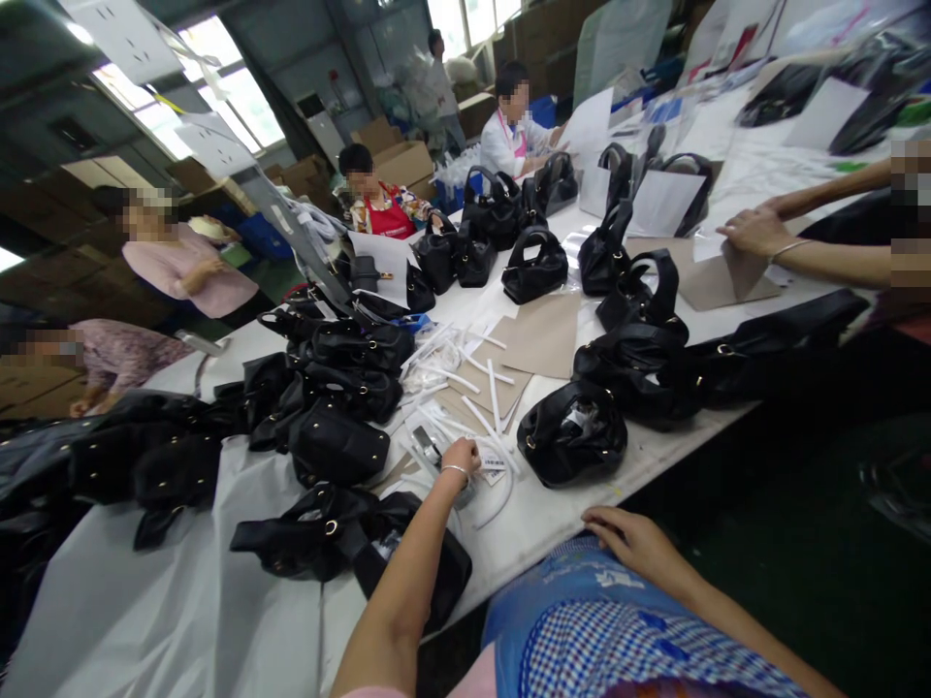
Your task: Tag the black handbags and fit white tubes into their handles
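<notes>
My left hand [462, 456] reaches over the table with its fingers closed at a small white barcode tag [494, 463]. White plastic tubes [495, 397] lie scattered around that hand, and a grey metal object [424, 443] sits just beyond it. My right hand [632, 538] is low by the table's front edge, its fingers extended and holding nothing. A black handbag [572, 432] with clear plastic in its opening stands to the right of my left hand. Another black handbag [451, 572] is partly hidden behind my left forearm.
More black handbags crowd the left [336, 446] and right [640, 368] of the white table [538, 528]. Brown cardboard sheets [542, 334] lie mid-table. At right, a co-worker's hands [760, 237] touch a cardboard piece. Several other people are around the table. A grey post [291, 228] rises at left.
</notes>
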`<state>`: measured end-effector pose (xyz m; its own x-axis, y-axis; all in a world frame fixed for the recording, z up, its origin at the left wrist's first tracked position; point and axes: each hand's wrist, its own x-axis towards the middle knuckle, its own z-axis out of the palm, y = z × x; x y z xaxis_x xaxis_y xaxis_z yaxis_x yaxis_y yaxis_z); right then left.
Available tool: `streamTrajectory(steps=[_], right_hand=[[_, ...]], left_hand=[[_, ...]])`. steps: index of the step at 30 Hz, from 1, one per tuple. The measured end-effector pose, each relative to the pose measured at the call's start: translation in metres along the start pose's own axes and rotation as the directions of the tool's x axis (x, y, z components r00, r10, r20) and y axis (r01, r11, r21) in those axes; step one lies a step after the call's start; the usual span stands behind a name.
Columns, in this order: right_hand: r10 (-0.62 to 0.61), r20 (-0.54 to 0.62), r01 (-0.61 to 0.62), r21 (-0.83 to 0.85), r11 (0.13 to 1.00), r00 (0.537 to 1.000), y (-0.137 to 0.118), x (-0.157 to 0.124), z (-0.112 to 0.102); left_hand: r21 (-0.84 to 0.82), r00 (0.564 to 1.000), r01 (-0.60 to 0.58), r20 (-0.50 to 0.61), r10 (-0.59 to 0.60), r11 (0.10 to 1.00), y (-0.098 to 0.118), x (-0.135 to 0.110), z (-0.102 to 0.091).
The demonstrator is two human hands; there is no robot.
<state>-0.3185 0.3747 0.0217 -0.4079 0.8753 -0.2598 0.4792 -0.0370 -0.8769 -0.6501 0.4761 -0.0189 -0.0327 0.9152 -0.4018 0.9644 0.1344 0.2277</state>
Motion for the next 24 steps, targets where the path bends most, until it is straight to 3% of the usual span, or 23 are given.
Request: streamTrajectory(steps=[7,12,15,18,20,22,24], right_hand=[[0.004,-0.020,-0.004,0.008,1.000,1.000,-0.014,0.003,-0.005],[-0.085,-0.008,0.085,0.022,0.996,0.996,-0.042,0.021,-0.010],[-0.231,-0.056,0.233,0.026,0.972,0.971,-0.069,0.041,-0.008],[-0.387,-0.117,0.389,-0.012,0.921,0.914,-0.095,0.063,-0.001],[-0.438,-0.132,0.438,-0.031,0.899,0.889,-0.108,0.073,0.005],[-0.421,-0.122,0.424,-0.002,0.906,0.899,-0.114,0.076,0.007],[-0.351,-0.078,0.355,0.054,0.933,0.933,-0.113,0.073,0.004]], left_hand=[[-0.246,0.994,-0.051,-0.110,0.024,0.968,-0.016,-0.002,-0.038],[-0.402,0.987,-0.132,-0.134,0.085,0.906,-0.011,-0.015,-0.068],[-0.576,0.982,-0.186,-0.119,0.144,0.796,0.010,-0.031,-0.084],[-0.822,0.974,-0.149,-0.027,0.224,0.550,0.045,-0.053,-0.096],[-0.899,0.952,-0.127,0.009,0.307,0.418,0.068,-0.069,-0.100],[-0.906,0.933,-0.165,-0.015,0.360,0.390,0.085,-0.082,-0.103],[-0.864,0.931,-0.227,-0.057,0.360,0.449,0.091,-0.092,-0.103]])
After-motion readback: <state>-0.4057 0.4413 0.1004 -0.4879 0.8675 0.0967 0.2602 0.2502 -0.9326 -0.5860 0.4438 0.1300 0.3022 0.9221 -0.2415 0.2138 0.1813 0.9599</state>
